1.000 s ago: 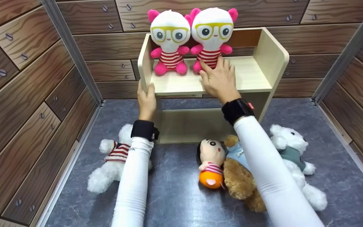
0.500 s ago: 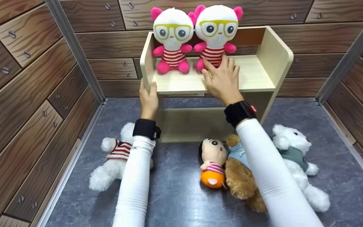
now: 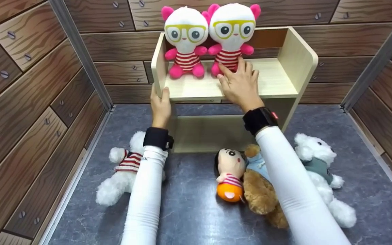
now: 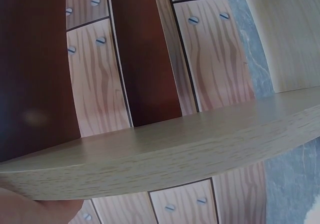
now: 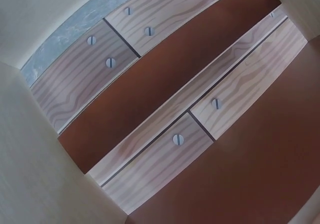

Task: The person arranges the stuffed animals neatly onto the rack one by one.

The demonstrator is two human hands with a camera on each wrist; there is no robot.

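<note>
Two panda-like plush toys with pink ears and yellow glasses, the left plush (image 3: 186,63) and the right plush (image 3: 230,30), sit side by side on the upper board of a pale wooden shelf (image 3: 279,78). My right hand (image 3: 240,85) rests against the right plush's lower body, fingers spread and nearly straight, hiding one of its legs. My left hand (image 3: 161,107) grips the shelf's left side panel (image 4: 165,164), thumb in front; its other fingers are mostly hidden. The right wrist view shows the shelf's brown back strips (image 5: 150,88), without a clear look at the hand.
On the floor lie a white plush in a striped sweater (image 3: 124,173) at left, a doll with orange bottoms (image 3: 230,177), a brown bear (image 3: 259,190) and a white plush in a green top (image 3: 318,170) at right. Wood-patterned walls enclose the sides and back.
The view shifts slightly. Both hands keep their places on the shelf and the right plush; the toys stay where they were.
</note>
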